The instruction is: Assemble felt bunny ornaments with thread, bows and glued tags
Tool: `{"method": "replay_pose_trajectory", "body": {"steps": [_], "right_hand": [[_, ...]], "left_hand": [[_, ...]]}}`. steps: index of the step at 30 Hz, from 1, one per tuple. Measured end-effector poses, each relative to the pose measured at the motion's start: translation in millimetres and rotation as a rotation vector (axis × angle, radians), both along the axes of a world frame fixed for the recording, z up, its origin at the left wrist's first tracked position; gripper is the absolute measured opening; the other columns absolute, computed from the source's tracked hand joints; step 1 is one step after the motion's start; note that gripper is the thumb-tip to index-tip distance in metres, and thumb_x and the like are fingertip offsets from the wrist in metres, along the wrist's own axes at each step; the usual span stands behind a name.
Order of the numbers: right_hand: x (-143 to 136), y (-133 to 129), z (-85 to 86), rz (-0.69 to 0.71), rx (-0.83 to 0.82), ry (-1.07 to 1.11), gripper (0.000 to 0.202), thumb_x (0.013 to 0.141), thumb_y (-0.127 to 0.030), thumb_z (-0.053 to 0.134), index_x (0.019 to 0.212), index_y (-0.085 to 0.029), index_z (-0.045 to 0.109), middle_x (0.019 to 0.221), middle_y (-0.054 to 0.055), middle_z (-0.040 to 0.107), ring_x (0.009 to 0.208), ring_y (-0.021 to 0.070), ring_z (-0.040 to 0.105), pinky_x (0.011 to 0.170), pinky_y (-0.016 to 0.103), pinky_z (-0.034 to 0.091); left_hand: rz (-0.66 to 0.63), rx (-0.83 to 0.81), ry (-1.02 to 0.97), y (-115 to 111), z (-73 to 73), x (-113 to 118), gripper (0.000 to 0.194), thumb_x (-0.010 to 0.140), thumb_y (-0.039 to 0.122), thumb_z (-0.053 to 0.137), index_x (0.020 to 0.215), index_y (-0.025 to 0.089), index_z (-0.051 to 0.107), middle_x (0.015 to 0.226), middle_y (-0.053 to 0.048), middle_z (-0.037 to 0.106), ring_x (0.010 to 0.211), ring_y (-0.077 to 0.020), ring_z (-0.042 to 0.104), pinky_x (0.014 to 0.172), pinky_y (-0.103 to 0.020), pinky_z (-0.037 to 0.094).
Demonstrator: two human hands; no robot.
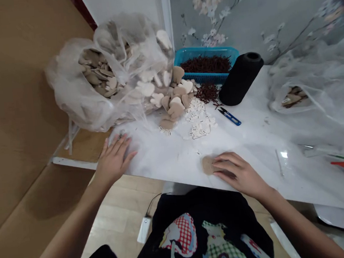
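Observation:
My left hand (114, 157) lies flat at the table's left front edge, fingers stretched out, with nothing held. Near the front edge, my right hand (237, 171) has its fingers closed on the right side of a small rounded beige felt-like piece (207, 165), which rests on the white tabletop. My fingers hide part of that piece. Beyond my hands is a pile of beige and white shaped pieces (176, 108), beside a heap of small white labels (200, 120). Blue thread snips (230, 116) lie behind my right hand.
A clear plastic bag (81, 101) full of shaped pieces stands at the back left. Behind are a blue basket (177, 57) of dark brown strands and a black thread cone (240, 80). Another plastic bag (323, 86) and small tools, one red-tipped (342, 165), lie right.

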State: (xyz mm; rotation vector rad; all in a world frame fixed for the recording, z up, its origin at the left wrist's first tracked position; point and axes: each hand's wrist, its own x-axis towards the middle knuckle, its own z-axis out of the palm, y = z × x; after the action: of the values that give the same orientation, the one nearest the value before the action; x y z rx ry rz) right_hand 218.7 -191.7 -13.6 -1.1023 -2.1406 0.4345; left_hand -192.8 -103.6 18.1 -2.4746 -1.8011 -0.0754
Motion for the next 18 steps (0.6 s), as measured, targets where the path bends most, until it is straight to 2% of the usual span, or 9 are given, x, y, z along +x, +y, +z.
{"method": "replay_pose_trajectory", "body": {"steps": [3, 6, 9, 11, 12, 13, 15, 16, 18], "right_hand": [[0.8, -1.5, 0.2, 0.004, 0.014, -0.001, 0.022, 0.091, -0.022, 0.063, 0.113, -0.026, 0.065, 0.109, 0.007, 0.065, 0.103, 0.0229, 0.062, 0.087, 0.045, 0.059], [4.1, -5.2, -2.3, -0.022, 0.012, -0.009, 0.023, 0.09, -0.023, 0.064, 0.113, -0.027, 0.065, 0.11, 0.007, 0.065, 0.105, 0.024, 0.062, 0.087, 0.047, 0.059], [8.1, -8.9, -4.3, -0.05, 0.0, -0.004, 0.024, 0.09, -0.024, 0.064, 0.114, -0.027, 0.065, 0.111, 0.007, 0.065, 0.106, 0.0249, 0.061, 0.086, 0.048, 0.06], [9.8, -9.7, -3.8, -0.056, 0.009, 0.007, 0.024, 0.09, -0.023, 0.064, 0.113, -0.027, 0.066, 0.112, 0.008, 0.065, 0.107, 0.025, 0.062, 0.087, 0.048, 0.06], [10.4, -9.3, -3.0, -0.053, 0.019, 0.012, 0.023, 0.089, -0.022, 0.064, 0.111, -0.026, 0.066, 0.112, 0.008, 0.065, 0.107, 0.0248, 0.062, 0.087, 0.047, 0.059], [10.8, -8.4, -2.0, -0.045, 0.028, 0.016, 0.021, 0.089, -0.022, 0.065, 0.11, -0.025, 0.067, 0.111, 0.008, 0.066, 0.106, 0.0243, 0.062, 0.088, 0.047, 0.059], [11.8, -5.6, 0.2, -0.027, 0.042, 0.018, 0.018, 0.089, -0.021, 0.065, 0.107, -0.023, 0.068, 0.11, 0.009, 0.066, 0.104, 0.023, 0.062, 0.088, 0.045, 0.058], [12.4, -4.2, 1.1, -0.022, 0.042, 0.01, 0.017, 0.089, -0.021, 0.064, 0.106, -0.023, 0.068, 0.11, 0.009, 0.066, 0.103, 0.0226, 0.062, 0.088, 0.045, 0.058], [13.6, -2.3, 2.5, -0.023, 0.031, -0.017, 0.016, 0.09, -0.022, 0.064, 0.105, -0.022, 0.068, 0.11, 0.009, 0.066, 0.101, 0.0221, 0.062, 0.087, 0.045, 0.058]], "left_hand": [[-0.113, -0.079, 0.0, 20.1, 1.0, 12.1, 0.058, 0.098, 0.043, 0.035, 0.148, 0.014, 0.039, 0.155, -0.01, 0.037, 0.149, -0.0285, 0.023, 0.124, -0.051, 0.007], [-0.085, -0.078, 0.006, 31.4, 1.5, 15.8, 0.059, 0.099, 0.046, 0.035, 0.148, 0.014, 0.038, 0.151, -0.012, 0.043, 0.146, -0.0332, 0.028, 0.121, -0.061, 0.007], [0.035, 0.089, -0.008, 21.4, 4.0, 22.6, 0.064, 0.097, 0.055, 0.037, 0.14, 0.008, 0.047, 0.144, -0.02, 0.05, 0.143, -0.0417, 0.03, 0.117, -0.068, 0.006], [0.036, 0.195, -0.045, 4.9, 5.5, 38.9, 0.065, 0.096, 0.057, 0.041, 0.137, 0.009, 0.05, 0.146, -0.02, 0.048, 0.144, -0.0441, 0.027, 0.116, -0.068, 0.008], [-0.029, 0.215, -0.072, -4.7, 5.5, 51.5, 0.061, 0.096, 0.056, 0.043, 0.136, 0.011, 0.052, 0.147, -0.018, 0.047, 0.144, -0.0423, 0.028, 0.117, -0.065, 0.013], [-0.147, 0.201, -0.103, -14.3, 4.7, 66.5, 0.054, 0.096, 0.053, 0.045, 0.133, 0.014, 0.054, 0.146, -0.016, 0.049, 0.143, -0.039, 0.032, 0.118, -0.061, 0.02], [-0.461, 0.118, -0.184, -31.5, 1.0, 101.1, 0.04, 0.097, 0.044, 0.049, 0.127, 0.02, 0.059, 0.139, -0.01, 0.058, 0.136, -0.0304, 0.044, 0.115, -0.049, 0.032], [-0.599, 0.076, -0.227, -38.2, -1.8, 118.8, 0.035, 0.097, 0.04, 0.052, 0.124, 0.021, 0.061, 0.135, -0.007, 0.061, 0.133, -0.0273, 0.048, 0.114, -0.046, 0.036], [-0.777, 0.019, -0.286, -46.5, -8.0, 151.0, 0.031, 0.097, 0.036, 0.053, 0.124, 0.023, 0.061, 0.131, -0.004, 0.064, 0.13, -0.0246, 0.051, 0.112, -0.044, 0.038]]}}
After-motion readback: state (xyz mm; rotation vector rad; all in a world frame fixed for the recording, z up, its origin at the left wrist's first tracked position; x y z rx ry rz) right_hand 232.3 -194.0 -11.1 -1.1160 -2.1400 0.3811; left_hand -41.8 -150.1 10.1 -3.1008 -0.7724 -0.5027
